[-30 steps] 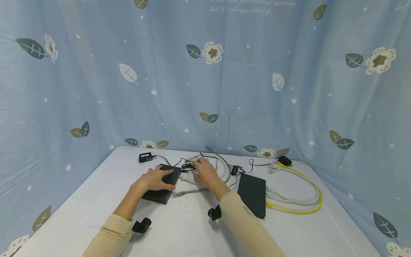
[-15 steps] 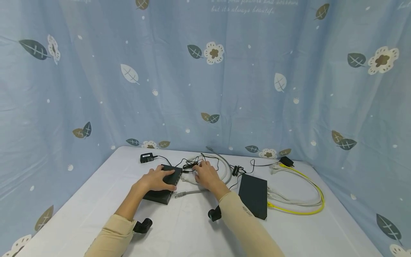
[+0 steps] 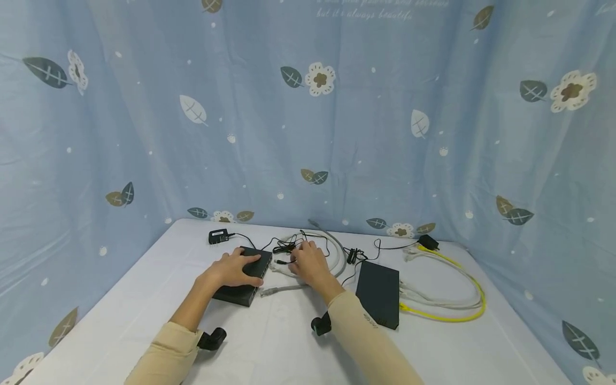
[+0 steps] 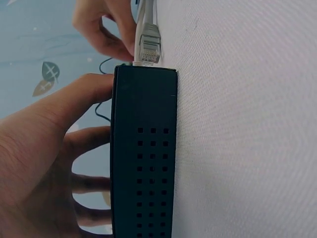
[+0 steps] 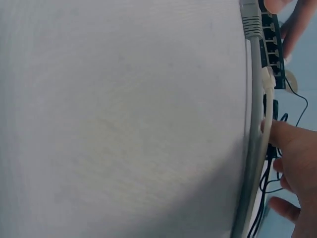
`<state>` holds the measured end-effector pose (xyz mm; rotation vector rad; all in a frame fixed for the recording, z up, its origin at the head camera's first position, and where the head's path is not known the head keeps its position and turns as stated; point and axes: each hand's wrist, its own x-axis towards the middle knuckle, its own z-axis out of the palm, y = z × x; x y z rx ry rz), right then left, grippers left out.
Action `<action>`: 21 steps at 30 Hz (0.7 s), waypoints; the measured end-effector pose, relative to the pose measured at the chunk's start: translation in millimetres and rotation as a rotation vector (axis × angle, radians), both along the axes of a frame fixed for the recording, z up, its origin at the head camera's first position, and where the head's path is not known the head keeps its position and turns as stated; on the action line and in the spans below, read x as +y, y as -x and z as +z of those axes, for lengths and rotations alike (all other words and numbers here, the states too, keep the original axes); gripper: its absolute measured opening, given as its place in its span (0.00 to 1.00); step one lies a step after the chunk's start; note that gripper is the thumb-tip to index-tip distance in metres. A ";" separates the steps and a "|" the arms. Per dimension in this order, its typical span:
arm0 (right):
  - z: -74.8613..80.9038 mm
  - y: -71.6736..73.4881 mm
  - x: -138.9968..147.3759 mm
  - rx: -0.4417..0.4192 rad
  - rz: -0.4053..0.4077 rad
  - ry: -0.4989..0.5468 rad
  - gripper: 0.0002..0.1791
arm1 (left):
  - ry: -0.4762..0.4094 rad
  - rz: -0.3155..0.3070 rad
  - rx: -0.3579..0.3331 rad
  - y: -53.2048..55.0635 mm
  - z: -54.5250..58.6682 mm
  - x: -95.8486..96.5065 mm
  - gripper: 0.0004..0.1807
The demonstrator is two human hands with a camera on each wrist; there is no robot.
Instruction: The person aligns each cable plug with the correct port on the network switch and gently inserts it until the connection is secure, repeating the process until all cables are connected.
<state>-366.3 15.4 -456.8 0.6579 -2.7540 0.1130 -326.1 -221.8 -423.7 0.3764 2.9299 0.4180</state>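
A black network switch [image 3: 236, 293] lies on the white table in the head view. My left hand [image 3: 234, 269] rests on its top with spread fingers, thumb near the port edge; the left wrist view shows the switch's vented side [image 4: 146, 114]. Right of the switch, my right hand [image 3: 310, 263] pinches a thin black power cable, its barrel plug [image 3: 281, 262] pointing toward the switch. In the right wrist view, the right hand's fingertips [image 5: 277, 130] are partly behind a pale cable [image 5: 266, 114]. A grey Ethernet cable's plug [image 3: 269, 291] lies loose before the ports.
A second black switch [image 3: 378, 294] lies to the right, with white cables and a yellow cable [image 3: 462, 319] at its side. Power adapters stand at the back left [image 3: 218, 236] and back right [image 3: 428, 241]. A patterned blue curtain [image 3: 308, 133] hangs behind the table.
The barrel plug has come slightly nearer to me and its cable now extends from the right fingertips. My left hand and the switch have stayed in place.
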 end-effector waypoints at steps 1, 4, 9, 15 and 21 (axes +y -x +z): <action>-1.7 0.2 -0.3 0.005 0.012 0.003 0.10 | -0.001 0.002 0.001 -0.2 -0.7 -0.8 0.47; -5.6 0.9 -1.1 0.033 0.056 0.016 0.09 | 0.004 0.007 0.007 -0.8 -2.2 -2.6 0.47; -6.7 0.7 -1.8 0.058 0.097 0.071 0.07 | 0.013 0.004 0.019 0.7 -0.4 -2.5 0.48; -3.9 -1.1 -0.7 0.043 0.103 0.128 0.04 | 0.012 0.010 0.025 0.8 -0.5 -1.6 0.47; -6.0 -4.4 4.4 -0.003 0.099 0.206 0.04 | 0.001 0.010 0.012 -0.6 -1.8 0.1 0.47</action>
